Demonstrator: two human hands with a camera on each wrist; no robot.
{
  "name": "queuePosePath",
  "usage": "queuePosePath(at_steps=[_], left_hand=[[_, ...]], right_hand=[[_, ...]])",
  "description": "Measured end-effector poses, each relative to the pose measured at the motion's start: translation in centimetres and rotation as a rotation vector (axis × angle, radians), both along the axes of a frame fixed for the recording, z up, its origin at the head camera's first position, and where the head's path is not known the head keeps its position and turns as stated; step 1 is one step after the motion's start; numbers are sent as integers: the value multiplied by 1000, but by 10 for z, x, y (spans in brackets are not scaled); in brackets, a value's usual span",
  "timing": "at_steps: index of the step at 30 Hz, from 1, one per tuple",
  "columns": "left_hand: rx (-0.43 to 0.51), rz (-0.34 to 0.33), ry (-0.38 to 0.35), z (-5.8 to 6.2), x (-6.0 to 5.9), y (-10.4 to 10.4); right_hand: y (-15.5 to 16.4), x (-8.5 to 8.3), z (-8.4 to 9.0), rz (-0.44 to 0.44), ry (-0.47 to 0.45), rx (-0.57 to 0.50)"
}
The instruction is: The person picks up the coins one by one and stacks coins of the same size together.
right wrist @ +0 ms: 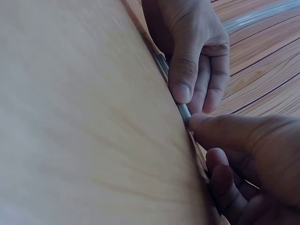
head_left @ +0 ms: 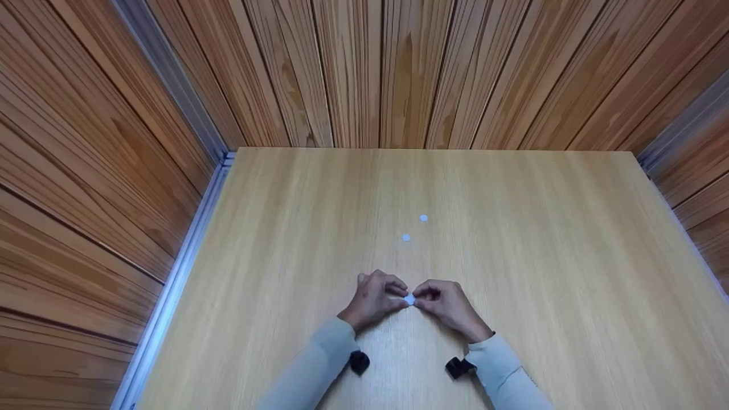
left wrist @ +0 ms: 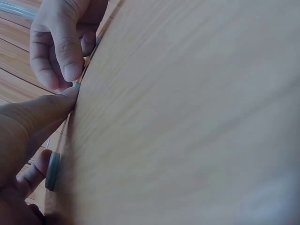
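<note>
My left hand (head_left: 375, 295) and right hand (head_left: 451, 306) meet near the table's front middle, each pinching an edge of one small white disc (head_left: 409, 299) between thumb and fingers. Seen edge-on in the right wrist view, this disc (right wrist: 183, 112) looks pale green and lies at the tabletop between the two thumbs. A second greenish disc (left wrist: 52, 171) shows in the left wrist view, on edge or seen edge-on, against a fingertip of my left hand (left wrist: 28, 122). The head view hides that one. Two more white discs (head_left: 406, 237) lie apart beyond the hands.
The wooden tabletop (head_left: 541, 239) spreads around both hands. Plank walls (head_left: 404, 74) rise behind it and at the sides, with a metal rail (head_left: 171, 296) along the left edge. A black wrist device (head_left: 359, 363) sits at each cuff.
</note>
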State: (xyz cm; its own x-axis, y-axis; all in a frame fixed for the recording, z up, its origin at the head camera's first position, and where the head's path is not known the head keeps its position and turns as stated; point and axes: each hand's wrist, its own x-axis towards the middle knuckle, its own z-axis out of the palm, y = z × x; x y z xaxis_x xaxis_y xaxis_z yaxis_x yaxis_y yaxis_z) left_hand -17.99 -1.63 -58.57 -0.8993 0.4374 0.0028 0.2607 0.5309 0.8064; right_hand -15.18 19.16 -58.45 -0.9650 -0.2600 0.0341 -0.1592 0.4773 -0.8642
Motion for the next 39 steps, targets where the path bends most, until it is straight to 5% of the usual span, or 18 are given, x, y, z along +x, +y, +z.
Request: queuePosePath(at_steps=[15, 39], left_hand=[[-25, 22, -30, 0, -1, -1], [-18, 3, -27, -1, -2, -2]], right_hand=[[9, -11, -2, 3, -7, -50], [12, -69, 7, -113, -71, -125]])
